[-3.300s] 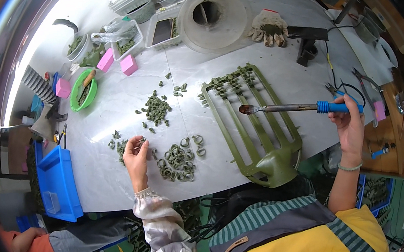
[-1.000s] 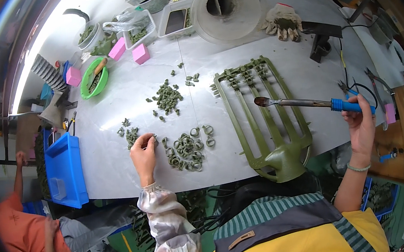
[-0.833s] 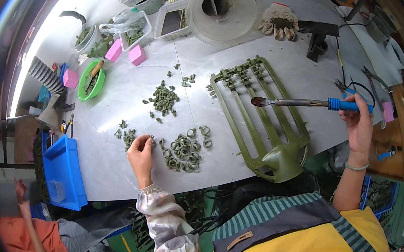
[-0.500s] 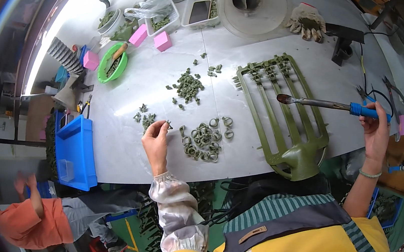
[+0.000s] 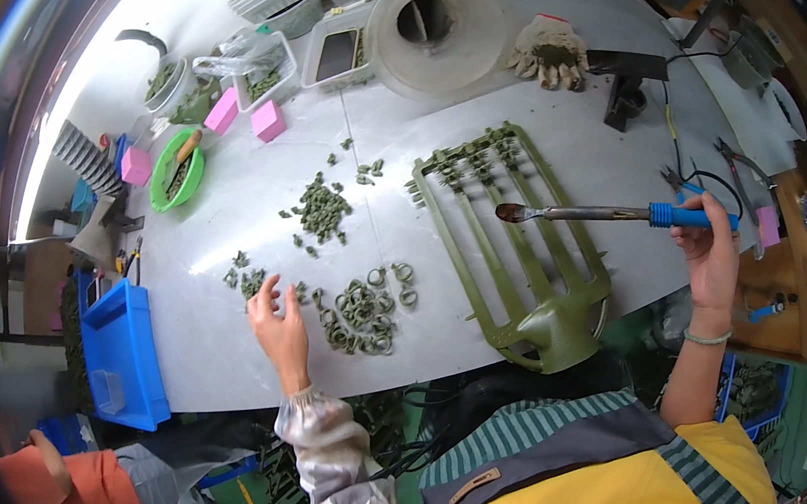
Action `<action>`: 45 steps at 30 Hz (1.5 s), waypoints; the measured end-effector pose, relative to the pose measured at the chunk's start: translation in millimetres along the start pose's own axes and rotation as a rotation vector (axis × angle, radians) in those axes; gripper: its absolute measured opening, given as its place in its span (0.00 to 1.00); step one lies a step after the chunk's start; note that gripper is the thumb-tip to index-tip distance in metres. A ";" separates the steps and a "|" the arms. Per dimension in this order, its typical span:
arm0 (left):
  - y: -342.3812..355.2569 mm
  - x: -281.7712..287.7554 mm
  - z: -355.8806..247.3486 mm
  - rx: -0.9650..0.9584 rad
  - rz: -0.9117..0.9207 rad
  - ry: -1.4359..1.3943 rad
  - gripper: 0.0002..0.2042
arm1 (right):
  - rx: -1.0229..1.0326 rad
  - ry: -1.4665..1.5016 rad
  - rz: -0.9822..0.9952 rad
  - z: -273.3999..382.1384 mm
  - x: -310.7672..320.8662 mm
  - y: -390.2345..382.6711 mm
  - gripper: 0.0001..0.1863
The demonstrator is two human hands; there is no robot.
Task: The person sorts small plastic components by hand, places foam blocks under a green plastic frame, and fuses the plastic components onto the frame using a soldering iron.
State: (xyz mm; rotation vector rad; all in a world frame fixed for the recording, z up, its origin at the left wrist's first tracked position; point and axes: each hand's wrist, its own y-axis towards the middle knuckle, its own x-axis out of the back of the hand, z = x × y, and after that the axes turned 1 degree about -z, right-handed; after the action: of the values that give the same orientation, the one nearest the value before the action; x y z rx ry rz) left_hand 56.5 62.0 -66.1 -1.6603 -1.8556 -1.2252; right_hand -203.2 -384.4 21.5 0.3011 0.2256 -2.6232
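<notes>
My left hand (image 5: 280,338) is over the table with thumb and forefinger apart, holding nothing. A small green piece (image 5: 302,293) is right beside the thumb, and a little cluster of similar pieces (image 5: 251,283) lies past the fingertips. My right hand (image 5: 713,259) grips the blue handle of a soldering iron (image 5: 590,215) with a flat, spoon-like, dark-stained tip. That tip hangs over an olive-green frame with long bars (image 5: 524,262), which carries small parts along its far end. Between my hands lie several green rings (image 5: 361,318); farther off is a heap of small green pieces (image 5: 321,209).
At left stand a blue tray (image 5: 122,352) and a green bowl (image 5: 176,169) with a wooden-handled tool. Pink blocks (image 5: 268,121), a phone (image 5: 339,53) on a tub, a large translucent container (image 5: 442,36), gloves (image 5: 548,53) and pliers (image 5: 682,179) line the back and right. A person in orange (image 5: 71,499) is at left.
My left thumb and finger have parted from the small green piece they pinched. The whole view has shifted, moving the table things left. My right hand still holds the iron over the frame.
</notes>
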 end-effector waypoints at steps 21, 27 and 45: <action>255.0 -152.2 -29.7 0.091 0.067 0.041 0.36 | 0.149 0.117 -0.296 26.1 40.6 46.4 0.14; 329.5 -206.3 30.9 0.334 0.161 0.137 0.37 | 0.120 0.102 -0.355 21.3 51.5 57.2 0.12; 152.5 -41.8 -110.6 0.023 0.556 -0.776 0.31 | -0.132 0.095 0.070 27.5 27.9 231.1 0.19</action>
State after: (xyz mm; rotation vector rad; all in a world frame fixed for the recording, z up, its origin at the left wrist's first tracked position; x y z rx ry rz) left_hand 178.7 -61.1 18.5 -2.6318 -1.5312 -0.3369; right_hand -119.6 -603.4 16.7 0.3817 0.4109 -2.5134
